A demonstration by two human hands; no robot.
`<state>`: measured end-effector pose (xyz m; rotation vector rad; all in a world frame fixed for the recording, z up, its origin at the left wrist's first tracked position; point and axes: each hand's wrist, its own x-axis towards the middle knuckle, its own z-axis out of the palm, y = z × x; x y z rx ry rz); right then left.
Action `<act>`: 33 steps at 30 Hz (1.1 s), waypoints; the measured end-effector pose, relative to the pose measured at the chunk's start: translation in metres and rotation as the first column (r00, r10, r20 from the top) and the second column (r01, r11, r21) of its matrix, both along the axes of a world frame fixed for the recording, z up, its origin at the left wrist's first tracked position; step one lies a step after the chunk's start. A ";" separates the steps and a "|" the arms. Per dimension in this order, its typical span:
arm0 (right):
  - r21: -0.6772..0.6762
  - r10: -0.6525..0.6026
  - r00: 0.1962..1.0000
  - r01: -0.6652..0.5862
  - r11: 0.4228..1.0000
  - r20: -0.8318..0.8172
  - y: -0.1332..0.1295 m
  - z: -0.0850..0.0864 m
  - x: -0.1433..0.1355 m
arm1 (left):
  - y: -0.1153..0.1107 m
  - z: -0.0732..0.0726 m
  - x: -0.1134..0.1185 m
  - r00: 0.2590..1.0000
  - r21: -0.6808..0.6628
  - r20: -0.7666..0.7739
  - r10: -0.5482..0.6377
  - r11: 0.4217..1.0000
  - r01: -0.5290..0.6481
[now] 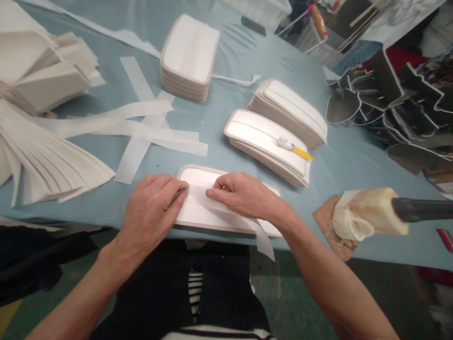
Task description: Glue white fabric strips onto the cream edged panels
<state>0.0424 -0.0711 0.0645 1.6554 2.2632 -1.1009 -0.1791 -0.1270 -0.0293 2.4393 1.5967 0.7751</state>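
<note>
A flat white panel with a beige rim (198, 177) lies at the table's near edge. Both hands press a white strip (264, 241) down along its middle; the strip's loose end hangs off the front edge. My left hand (150, 208) lies on the panel's left end, fingers flat on the strip. My right hand (244, 193) pinches the strip near the panel's centre.
Stacks of similar panels stand behind (189, 54), (269, 146), (290, 111), one with a yellow-handled tool (295, 148) on it. Loose white strips (141, 127) and piled sheets (38, 165) lie left. A glue-crusted brush (368, 212) rests at right; dark shaped pieces (389, 99) far right.
</note>
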 end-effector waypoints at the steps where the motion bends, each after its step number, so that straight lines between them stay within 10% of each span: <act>1: -0.016 -0.018 1.000 0.018 1.000 -0.001 -0.001 0.001 0.005 | 0.001 0.001 0.000 1.000 -0.011 -0.005 -0.001 1.000 0.001; 14: -0.133 -0.192 0.962 0.168 0.977 -0.195 -0.024 -0.009 0.094 | 0.004 0.014 0.001 0.994 -0.058 -0.105 -0.006 0.998 0.000; 33: -0.002 -0.398 0.820 0.436 0.900 -0.412 -0.053 -0.044 0.150 | 0.002 0.013 0.002 0.977 -0.096 -0.194 0.093 0.989 -0.113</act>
